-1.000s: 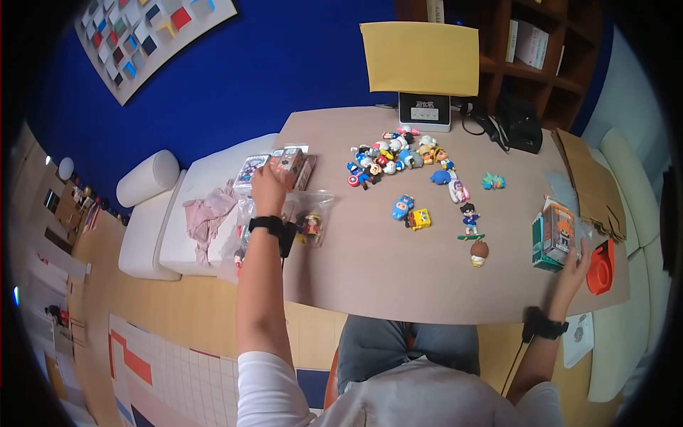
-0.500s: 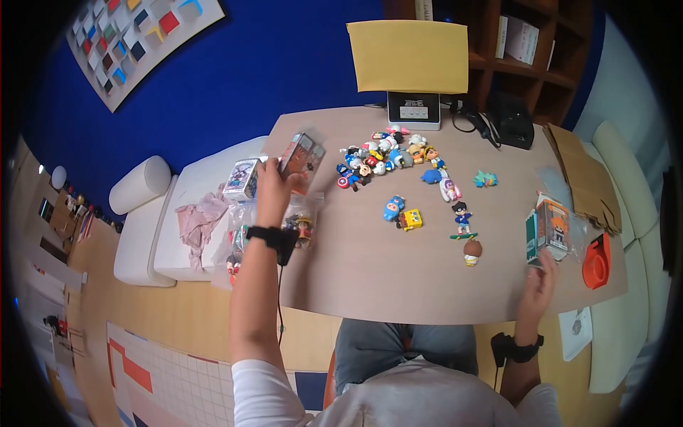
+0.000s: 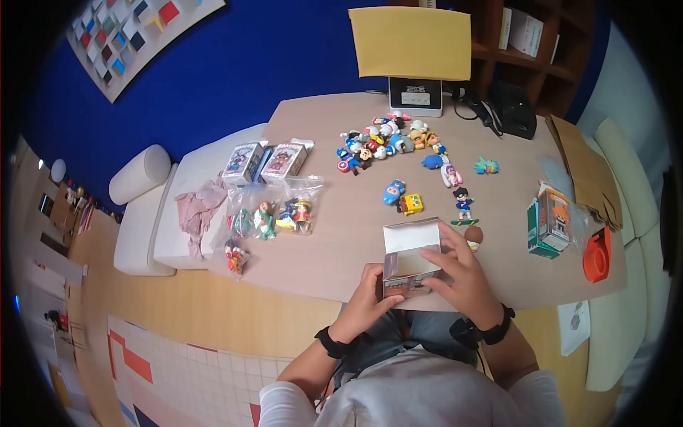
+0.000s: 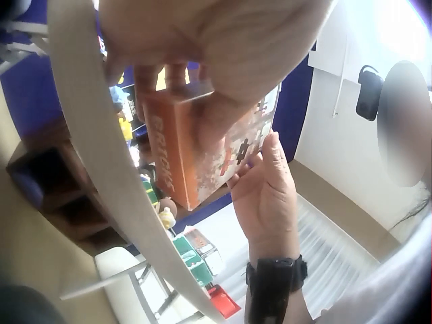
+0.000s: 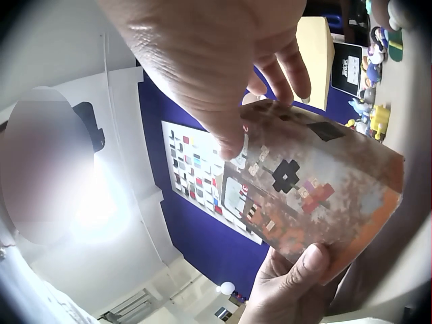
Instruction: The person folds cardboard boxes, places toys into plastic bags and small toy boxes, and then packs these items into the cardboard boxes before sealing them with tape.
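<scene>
A small orange-and-white printed box is held at the table's front edge, its white top flap raised. My left hand grips its left side, thumb low on the front. In the left wrist view that hand covers part of the box. My right hand touches the box's right side and opening with thumb and extended fingers. The right wrist view has this hand above the box, thumb at its edge, while the left hand supports it from below. The box's contents cannot be made out.
Two printed boxes and bagged figures lie at left. Many small figures are piled at the back centre, with a brown-haired one near my right hand. Boxes and a red tray are at right.
My left hand has come from the left-side boxes to the front centre with the box. My right hand has left the right-side boxes and now touches this box, whose flap stands raised.
</scene>
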A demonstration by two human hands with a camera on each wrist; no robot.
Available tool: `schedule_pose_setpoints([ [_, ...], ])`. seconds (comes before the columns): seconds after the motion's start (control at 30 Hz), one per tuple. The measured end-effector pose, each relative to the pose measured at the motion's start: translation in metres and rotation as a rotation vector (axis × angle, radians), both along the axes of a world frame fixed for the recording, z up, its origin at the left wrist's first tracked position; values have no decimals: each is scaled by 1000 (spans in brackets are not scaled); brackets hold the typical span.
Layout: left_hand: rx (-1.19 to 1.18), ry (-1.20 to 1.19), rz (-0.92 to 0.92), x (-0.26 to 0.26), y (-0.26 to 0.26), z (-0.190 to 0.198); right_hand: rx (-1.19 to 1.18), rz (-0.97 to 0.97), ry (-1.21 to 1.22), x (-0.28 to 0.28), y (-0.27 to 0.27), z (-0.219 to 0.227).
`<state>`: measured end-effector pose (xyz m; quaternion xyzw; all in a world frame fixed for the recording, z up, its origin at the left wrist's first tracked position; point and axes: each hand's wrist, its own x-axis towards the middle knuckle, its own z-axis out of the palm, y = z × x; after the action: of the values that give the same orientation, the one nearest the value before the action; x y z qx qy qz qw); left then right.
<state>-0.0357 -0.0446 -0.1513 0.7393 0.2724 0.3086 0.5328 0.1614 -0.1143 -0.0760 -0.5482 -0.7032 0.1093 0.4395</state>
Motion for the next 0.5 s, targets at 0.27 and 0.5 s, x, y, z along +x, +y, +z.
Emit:
schedule_pose_setpoints([
  [0.27, 895, 0, 180, -5, 1, 44, -60, 17, -87, -6, 2, 3],
  [0.5, 1188, 207, -90, 4, 23, 90, -79, 39, -113, -4, -2, 3],
])
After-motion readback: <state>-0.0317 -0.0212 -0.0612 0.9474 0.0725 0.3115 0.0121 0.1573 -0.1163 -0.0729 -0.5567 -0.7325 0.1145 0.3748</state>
